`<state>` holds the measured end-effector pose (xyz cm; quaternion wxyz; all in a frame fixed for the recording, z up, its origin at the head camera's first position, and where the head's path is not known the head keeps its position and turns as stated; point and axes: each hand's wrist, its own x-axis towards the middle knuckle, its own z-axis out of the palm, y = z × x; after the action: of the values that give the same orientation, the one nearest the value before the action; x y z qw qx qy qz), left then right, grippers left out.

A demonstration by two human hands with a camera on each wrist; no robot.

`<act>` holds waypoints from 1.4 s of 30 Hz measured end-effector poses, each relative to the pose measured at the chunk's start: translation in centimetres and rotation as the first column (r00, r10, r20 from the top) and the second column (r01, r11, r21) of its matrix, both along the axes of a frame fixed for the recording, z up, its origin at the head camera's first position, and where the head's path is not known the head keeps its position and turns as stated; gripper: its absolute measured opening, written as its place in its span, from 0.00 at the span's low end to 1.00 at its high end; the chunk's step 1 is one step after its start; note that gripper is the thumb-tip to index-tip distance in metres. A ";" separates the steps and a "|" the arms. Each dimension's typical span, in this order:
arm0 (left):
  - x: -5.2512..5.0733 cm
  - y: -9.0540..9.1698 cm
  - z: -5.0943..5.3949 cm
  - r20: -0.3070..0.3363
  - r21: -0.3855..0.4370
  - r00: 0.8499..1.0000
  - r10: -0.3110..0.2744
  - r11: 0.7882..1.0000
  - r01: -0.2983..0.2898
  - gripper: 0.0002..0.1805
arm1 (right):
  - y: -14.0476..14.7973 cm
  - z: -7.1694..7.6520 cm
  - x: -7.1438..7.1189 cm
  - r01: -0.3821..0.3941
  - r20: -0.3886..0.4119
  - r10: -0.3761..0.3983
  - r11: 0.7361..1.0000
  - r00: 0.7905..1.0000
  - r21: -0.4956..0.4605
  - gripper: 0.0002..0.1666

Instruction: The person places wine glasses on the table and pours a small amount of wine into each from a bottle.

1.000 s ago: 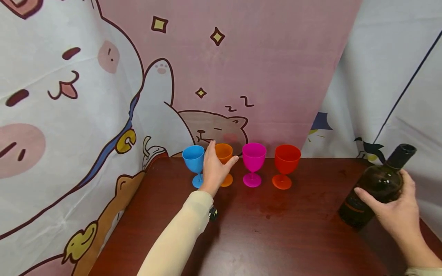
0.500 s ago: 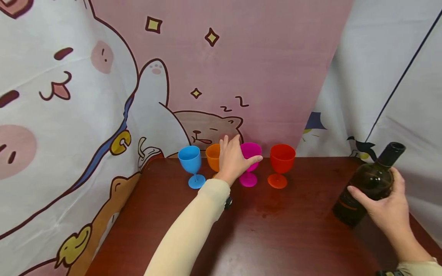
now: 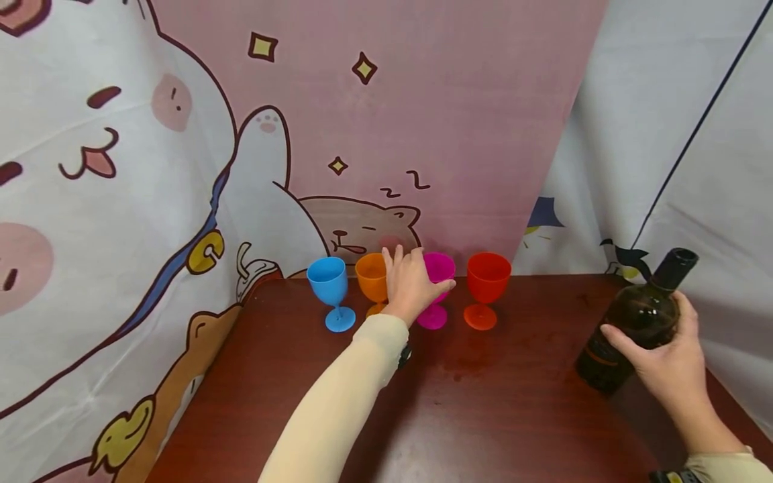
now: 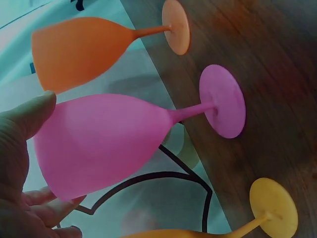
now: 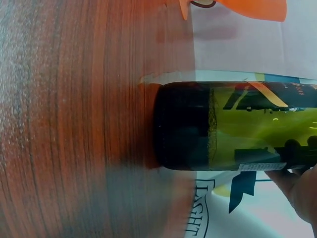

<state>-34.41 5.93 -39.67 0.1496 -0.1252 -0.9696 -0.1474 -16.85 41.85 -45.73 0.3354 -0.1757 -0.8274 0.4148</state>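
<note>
My left hand (image 3: 413, 285) is at the pink goblet (image 3: 439, 268), its thumb on one side of the bowl and its fingers on the other. In the left wrist view the thumb touches the rim of this pink goblet (image 4: 104, 144), while the fingers curl by the opposite edge. The goblet stands upright on its foot. My right hand (image 3: 667, 369) grips a dark green wine bottle (image 3: 643, 315) round its body; the bottle leans right in the head view. In the right wrist view the base of the wine bottle (image 5: 183, 126) is at or just above the tabletop.
A blue goblet (image 3: 329, 282) and an orange goblet (image 3: 370, 275) stand left of the pink one, a red goblet (image 3: 488, 278) to its right. All line the back of the brown wooden table (image 3: 501, 402). A printed cloth (image 3: 471, 134) hangs behind.
My left hand has moved right from the orange goblet to the pink one. The right hand keeps hold of the wine bottle. The whole head view has shifted slightly.
</note>
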 end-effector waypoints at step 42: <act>9.4 -3.5 -5.2 -0.010 0.674 0.988 -0.152 0.729 0.119 0.47 | -2.7 3.0 -0.9 -0.194 0.031 0.200 0.886 0.979 0.420 0.69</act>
<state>-24.97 2.38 -44.92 0.1514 -0.1298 -0.8422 -0.5009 -17.77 39.16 -42.78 0.3269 -0.0116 -0.9086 0.2597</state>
